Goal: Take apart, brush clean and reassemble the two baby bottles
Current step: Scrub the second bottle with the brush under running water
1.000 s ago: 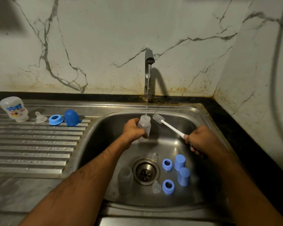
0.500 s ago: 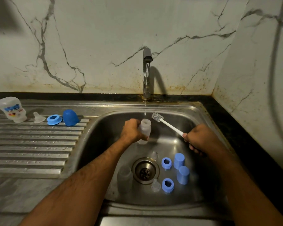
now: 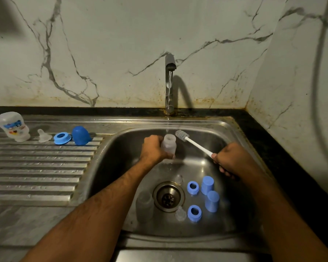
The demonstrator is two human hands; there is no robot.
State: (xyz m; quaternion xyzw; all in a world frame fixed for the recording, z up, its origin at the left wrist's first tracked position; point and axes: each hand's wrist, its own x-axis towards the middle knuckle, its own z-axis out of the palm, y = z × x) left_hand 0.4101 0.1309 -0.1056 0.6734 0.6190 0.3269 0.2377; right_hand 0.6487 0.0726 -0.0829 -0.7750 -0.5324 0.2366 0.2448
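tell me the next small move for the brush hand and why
Probably tip the brush head into the bottle mouth. The left hand holds the bottle upright under the running water, and the right hand has the bristles just beside the rim, not yet inside.

The sink [image 3: 235,133] is brushed steel, wet and glossy, its draining board [image 3: 36,167] ribbed; the held bottle [image 3: 169,146] is frosted translucent plastic; the caps [image 3: 209,193] are matt blue plastic; the wall [image 3: 112,44] is smooth veined marble, rust-stained.
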